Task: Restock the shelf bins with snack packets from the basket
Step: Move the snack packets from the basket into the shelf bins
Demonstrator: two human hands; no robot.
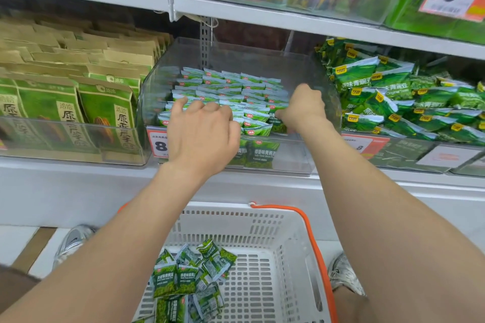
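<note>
Here, green snack packets (236,92) stand in rows in the clear middle bin (294,155), more lying loose in the white basket (231,211) below. The left hand (202,131) curls over the front rows and the right hand (305,106) curls at their right end; whether either grips a packet, I cannot tell.
</note>
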